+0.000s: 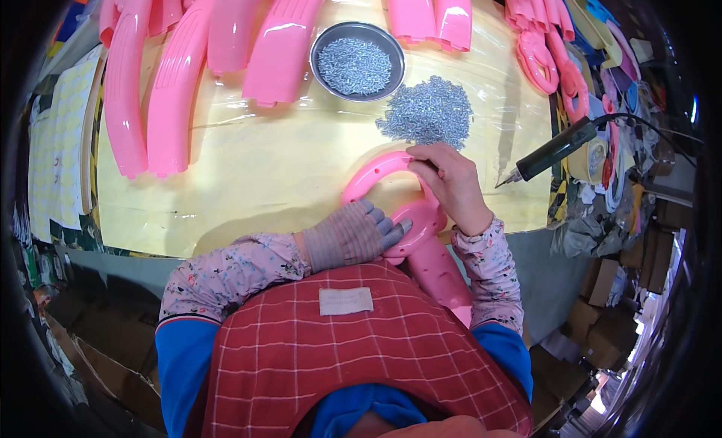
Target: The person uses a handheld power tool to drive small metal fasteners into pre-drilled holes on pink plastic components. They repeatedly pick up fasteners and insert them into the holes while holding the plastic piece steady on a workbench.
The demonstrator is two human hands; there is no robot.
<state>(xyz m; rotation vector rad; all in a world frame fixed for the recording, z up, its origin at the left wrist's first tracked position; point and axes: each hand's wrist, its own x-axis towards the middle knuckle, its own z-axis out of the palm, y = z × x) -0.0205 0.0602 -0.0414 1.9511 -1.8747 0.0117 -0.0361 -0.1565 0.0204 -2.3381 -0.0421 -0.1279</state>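
A glossy pink plastic part with a ring-shaped handle and small dark holes lies at the table's near edge, its long body slanting down toward my lap. My left hand, in a grey striped fingerless-looking glove, is closed on the part where the ring meets the body. The bare fingers of my right hand are pinched together at the ring's upper right rim; whatever they hold is too small to make out. Just beyond that hand sits a loose pile of small silver screws.
A metal bowl of similar screws stands behind. Long pink curved panels lie at the far left, with more pink pieces at the far right. A dark electric screwdriver with a cable hangs over the right edge of the yellow-covered table.
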